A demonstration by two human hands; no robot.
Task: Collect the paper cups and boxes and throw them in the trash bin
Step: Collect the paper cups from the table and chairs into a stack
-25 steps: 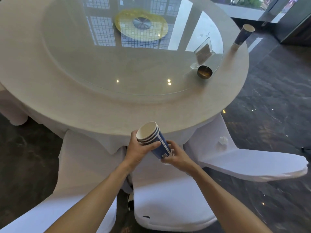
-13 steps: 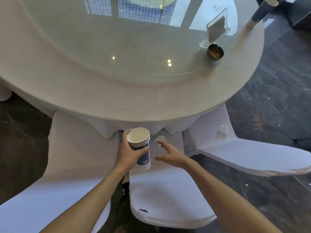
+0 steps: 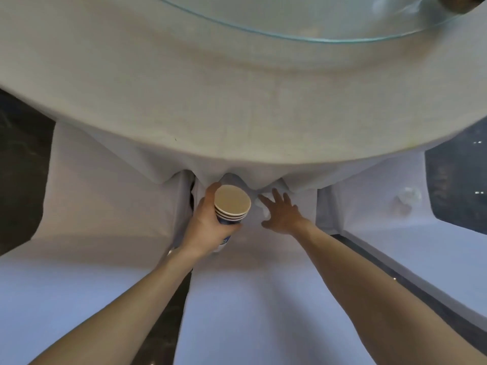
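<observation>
Left hand (image 3: 208,227) wraps the stack of paper cups (image 3: 232,208), fingers curled round the blue wall, rims up. Looks like four nested, judging by the rim lines. Nesting keeps them in one hand, so the other is free to collect.

Right hand (image 3: 283,216) holds nothing: fingers spread and straight, reaching forward just beside the stack toward a small white thing (image 3: 264,206) on the chair seat (image 3: 263,299), under the hanging edge of the tablecloth (image 3: 237,114). Could be another cup or crumpled paper; too blurred to tell. Fingertips seem to touch it, but contact is not clear.

The cups sit low, in front of the desk edge and above the covered chair, not on the desk. The upright hold probably guards against leftover drips.

Judgement: collecting phase. No trash bin in view, so disposal is not yet done.

Another crumpled white bit (image 3: 405,200) lies on the right chair (image 3: 421,246).
</observation>
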